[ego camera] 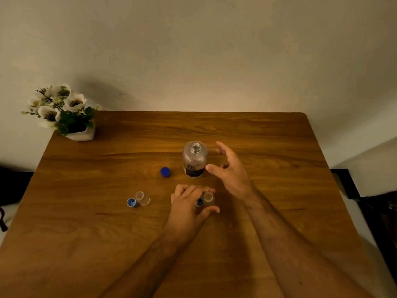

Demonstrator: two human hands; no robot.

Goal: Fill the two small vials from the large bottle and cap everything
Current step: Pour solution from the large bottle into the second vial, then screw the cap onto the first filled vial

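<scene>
From my remote seat I see the large bottle [195, 159] standing upright and uncapped near the middle of the wooden counter [268, 136], its dark blue cap [165, 172] lying just left of it. My right hand [231, 168] hovers just right of the bottle, fingers spread and released, gripping nothing yet. Nearer me than the bottle, my left hand [189, 203] curls around one small vial [208, 198], steadying it upright; a light blue cap [199, 202] peeks out beside it under the fingers. The second vial [142, 197] stands open, well left of the bottle and nearer me, touching its own light blue cap [132, 202]. I judge all three containers opened; whether either vial holds liquid I cannot tell. Pouring and all capping look still to do.
</scene>
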